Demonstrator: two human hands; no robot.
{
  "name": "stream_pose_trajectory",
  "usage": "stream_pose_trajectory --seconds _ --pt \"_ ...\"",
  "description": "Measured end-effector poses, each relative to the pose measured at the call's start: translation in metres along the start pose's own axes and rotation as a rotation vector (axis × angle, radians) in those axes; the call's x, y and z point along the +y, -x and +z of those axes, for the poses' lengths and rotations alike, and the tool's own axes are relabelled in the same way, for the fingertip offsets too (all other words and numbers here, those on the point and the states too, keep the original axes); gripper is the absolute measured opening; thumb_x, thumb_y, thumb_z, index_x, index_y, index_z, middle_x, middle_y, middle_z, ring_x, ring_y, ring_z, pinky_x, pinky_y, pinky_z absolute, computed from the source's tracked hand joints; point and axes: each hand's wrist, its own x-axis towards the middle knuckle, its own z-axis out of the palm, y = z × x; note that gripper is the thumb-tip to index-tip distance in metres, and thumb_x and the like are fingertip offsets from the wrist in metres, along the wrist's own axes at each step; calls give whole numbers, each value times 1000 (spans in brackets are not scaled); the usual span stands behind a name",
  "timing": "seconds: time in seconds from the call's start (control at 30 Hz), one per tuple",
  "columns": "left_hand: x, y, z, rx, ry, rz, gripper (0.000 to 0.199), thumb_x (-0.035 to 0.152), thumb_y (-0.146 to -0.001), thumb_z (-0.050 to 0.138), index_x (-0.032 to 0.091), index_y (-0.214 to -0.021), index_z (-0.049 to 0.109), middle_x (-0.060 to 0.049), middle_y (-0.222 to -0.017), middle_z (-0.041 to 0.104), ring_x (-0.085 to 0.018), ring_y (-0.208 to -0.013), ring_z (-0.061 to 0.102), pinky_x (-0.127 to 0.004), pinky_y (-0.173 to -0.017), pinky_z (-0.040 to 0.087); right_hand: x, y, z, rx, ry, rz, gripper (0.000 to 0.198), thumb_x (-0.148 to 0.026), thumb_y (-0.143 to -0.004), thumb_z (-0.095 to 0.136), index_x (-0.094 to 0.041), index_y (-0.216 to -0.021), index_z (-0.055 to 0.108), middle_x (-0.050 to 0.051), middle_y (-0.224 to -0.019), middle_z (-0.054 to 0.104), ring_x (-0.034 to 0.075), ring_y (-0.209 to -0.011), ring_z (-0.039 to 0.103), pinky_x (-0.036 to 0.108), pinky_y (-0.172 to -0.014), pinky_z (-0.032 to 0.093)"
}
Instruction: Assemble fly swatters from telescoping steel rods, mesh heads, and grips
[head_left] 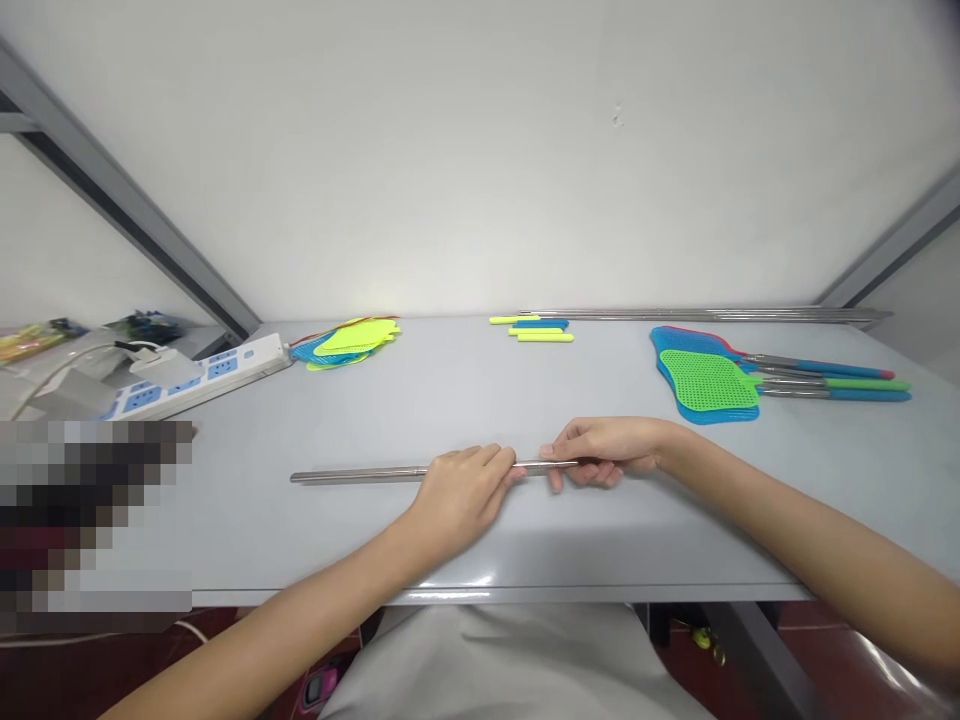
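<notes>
Evidently telescopic, the metal rod [360, 475] lies crosswise near the front edge of the grey table [255, 540]. Left hand [461, 490] closed round its middle, probably to steady it; right hand's [611, 442] thumb and fingers pinch the thinner right end, remaining fingers loosely curled. Beyond: yellow and blue handle sleeves [545, 338], the rod bundle [712, 314] along the wall, likely for clearance; fly swatters [709, 380] rightward, heads stacked together.

Power strip [255, 357]: is holding a white adapter [161, 369].
Left frame bar [112, 175]: is slanting toward the tabletop [247, 430].
</notes>
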Motion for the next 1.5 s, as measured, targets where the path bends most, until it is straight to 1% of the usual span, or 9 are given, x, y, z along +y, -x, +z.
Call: stream_pose_trajectory --seconds 0.13,0.23,0.43,0.57,0.63,0.8,1.1,1.3,1.5 --pt "-7 2 -4 11 42 -57 31 33 -86 18 19 -75 43 3 -68 52 -10 -63 49 -22 -52 30 -1 3 -7 52 15 -20 37 -45 -76 41 -10 -69 50 -7 -45 28 2 -37 21 17 -33 14" --pt "-9 3 -6 12 71 -53 31 33 -86 18 19 -75 43 3 -68 52 -10 -63 49 -21 -52 30 -1 3 -5 55 19 -61 38 -45 -78 38 -10 -71 50 -6 -47 30 2 -37 22 17 -34 16" --pt "-3 5 -7 1 99 19 31 32 -86 19 19 -74 45 3 -66 52 -9 -60 48 -21 -49 29 0 3 1 -58 68 -49 33 -40 -79 39 -11 -67 47 -7 -45 24 2 -39 23 17 -36 19" --pt "-1 5 -6 -20 56 45 29 31 -86 22 19 -72 44 3 -66 53 -9 -57 48 -22 -49 29 0 1 5 -106 62 -35 30 -37 -79 40 -9 -78 52 -4 -51 36 2 -40 27 17 -35 21" --pt "-2 6 -6 -31 22 57 28 30 -86 23 19 -71 44 2 -65 53 -10 -57 48 -22 -49 29 1 -1 8 -114 25 -23 30 -35 -78 43 -8 -84 54 -5 -51 36 2 -39 27 17 -34 21" --pt "-4 6 -4 -27 -50 33 28 30 -86 23 19 -72 44 2 -66 54 -12 -59 51 -23 -47 28 4 -8 13 -4 -91 -49 31 -36 -76 46 -8 -89 55 -9 -47 18 2 -37 13 16 -32 11" --pt "0 8 1 -33 -134 19 15 19 -81 31 21 -77 45 1 -65 53 -13 -56 52 -23 -44 28 1 -14 21 131 -126 -73 25 -30 -75 48 -7 -76 56 -9 -43 21 1 -36 13 16 -31 9" --pt "6 6 3 -63 -143 30 17 8 -70 38 21 -78 46 1 -66 54 -14 -58 52 -22 -45 29 2 -17 23 111 -172 -63 25 -31 -75 47 -7 -73 56 -9 -42 20 1 -35 13 15 -31 10" --pt "6 3 1 -64 -129 18 15 12 -74 35 22 -77 46 2 -66 54 -14 -57 51 -22 -44 28 2 -15 21 74 -191 -77 25 -31 -75 48 -7 -75 56 -9 -44 20 1 -36 13 15 -31 11"
